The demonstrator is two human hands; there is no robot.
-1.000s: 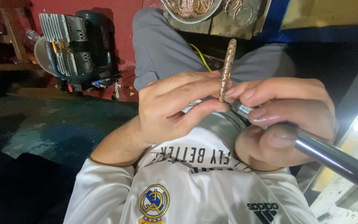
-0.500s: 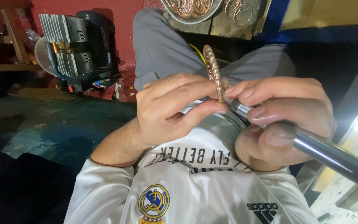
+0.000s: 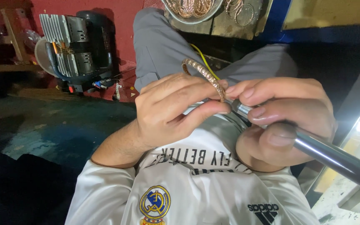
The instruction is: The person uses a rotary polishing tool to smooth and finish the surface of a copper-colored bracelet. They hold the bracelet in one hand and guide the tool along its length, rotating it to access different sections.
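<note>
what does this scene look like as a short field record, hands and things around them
left hand: left hand pinches a thin copper-coloured beaded bangle, holding it edge-on
right hand: right hand grips a grey metal rod-shaped handpiece, its tip against the bangle
contact point: where the fingertips of both hands meet
above: round metal bowl of similar bangles on a worn wooden block
left side: black finned motor unit by a red wall
clothing: white jersey, grey trousers
</note>
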